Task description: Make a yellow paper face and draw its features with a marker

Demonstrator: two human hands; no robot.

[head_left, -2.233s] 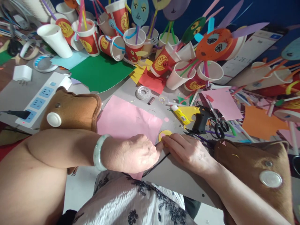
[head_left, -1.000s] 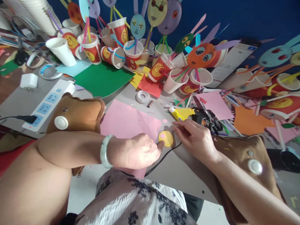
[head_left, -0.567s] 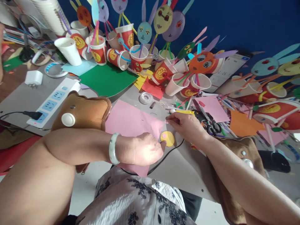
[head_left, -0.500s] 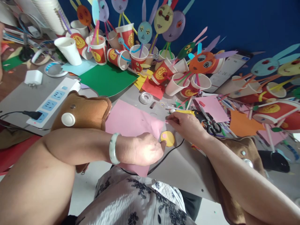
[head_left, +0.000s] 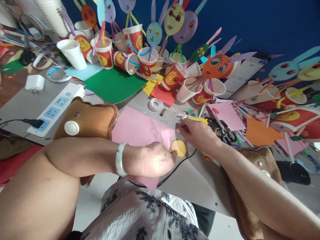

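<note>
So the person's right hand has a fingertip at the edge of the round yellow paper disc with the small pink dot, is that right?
Not quite, it is the wrong hand. In the head view, the person's left hand, the one with the pale green bangle, has a fingertip at the edge of the round yellow paper disc with the small pink dot.

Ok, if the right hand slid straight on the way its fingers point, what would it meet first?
Most likely the big pink sheet, whose edge lies just past the fingertips of the right hand. Depth is hard to judge; if the hand is raised, it might pass over.
</note>
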